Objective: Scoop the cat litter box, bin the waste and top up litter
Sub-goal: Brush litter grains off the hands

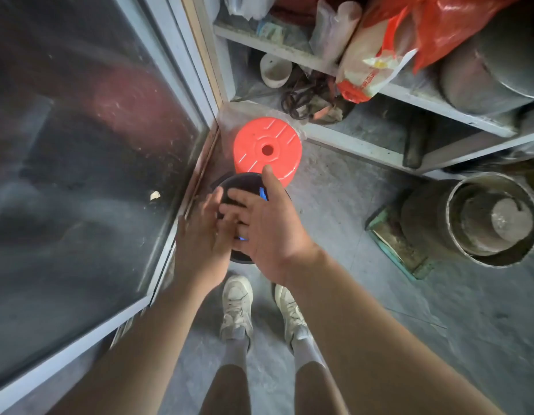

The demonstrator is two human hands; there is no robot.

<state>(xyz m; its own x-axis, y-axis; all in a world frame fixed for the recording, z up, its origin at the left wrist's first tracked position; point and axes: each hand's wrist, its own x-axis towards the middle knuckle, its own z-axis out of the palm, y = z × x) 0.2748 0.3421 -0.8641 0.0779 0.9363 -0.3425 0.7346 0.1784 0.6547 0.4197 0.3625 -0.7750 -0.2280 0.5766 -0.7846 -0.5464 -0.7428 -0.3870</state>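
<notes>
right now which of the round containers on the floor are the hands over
The black bin beside the glass door, under both the left hand and right hand. The red upturned bucket sits beyond it; the grey metal pot stands far right.

Both hands over a black round bin (230, 187) on the floor. Left hand (200, 235) and right hand (265, 232) meet with fingers spread, overlapping; something blue between them, possibly a scoop, blurred. Red stool (267, 148) just behind the bin. Dusty shelf (379, 91) at right, glass door (80, 145) at left.
</notes>
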